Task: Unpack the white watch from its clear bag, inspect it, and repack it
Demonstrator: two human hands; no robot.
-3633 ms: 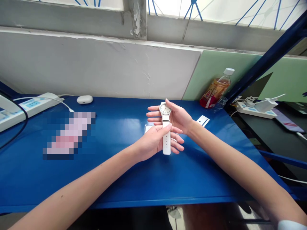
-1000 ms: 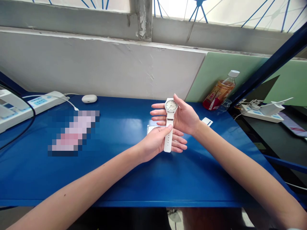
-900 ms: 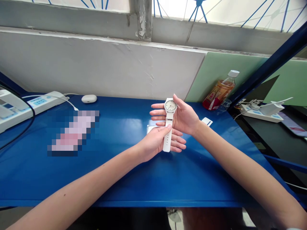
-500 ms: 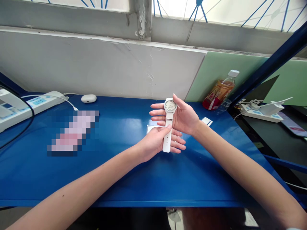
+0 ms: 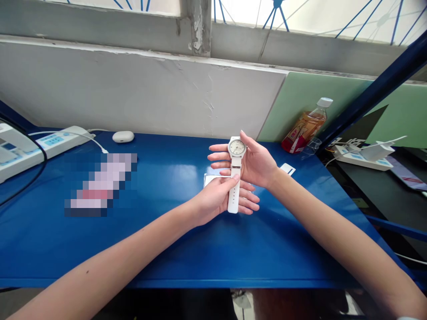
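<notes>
A white wristwatch [image 5: 237,148] with a pale round dial is held up over the blue desk, its strap hanging down unfastened. My left hand [image 5: 213,201] grips the strap, thumb pressed on its front and fingers stretched out behind it. Behind the dial lies my right hand [image 5: 256,161], palm toward me, supporting the watch with its thumb at the dial's right edge and its fingers reaching out left. Beneath the hands, a white item [image 5: 208,178] on the desk is mostly hidden.
On the blue desk [image 5: 160,249] stand a power strip [image 5: 71,135] with cables, a white earbud case [image 5: 123,137] and a pixelated pinkish object [image 5: 103,182]. At the back right are a drink bottle [image 5: 305,129] and a small white slotted piece [image 5: 287,169].
The lower end of the strap and my left fingers have shifted very slightly to the right. Otherwise both hands keep the same hold.
</notes>
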